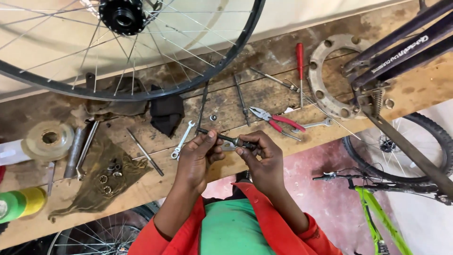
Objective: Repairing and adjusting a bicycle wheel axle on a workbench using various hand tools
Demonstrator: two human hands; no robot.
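Both of my hands hold a thin dark axle rod point(226, 138) level above the front edge of the wooden workbench point(155, 182). My left hand point(198, 158) pinches its left end between thumb and fingers. My right hand point(262, 153) grips the right end, where a small nut or cone sits on the rod. Just behind the hands lie a small silver spanner point(182, 140) and red-handled pliers point(276, 121). A black spoked bicycle wheel point(155, 87) with a dark hub point(121, 15) stands at the back of the bench.
On the bench lie a red-handled screwdriver point(300, 61), a metal ring with holes point(325, 78), a black rag point(166, 113), an oily cloth with small bearings point(106, 177), rods and tape rolls point(19, 203). A dark bike frame point(401, 47) is clamped right; a green bicycle point(373, 203) stands below.
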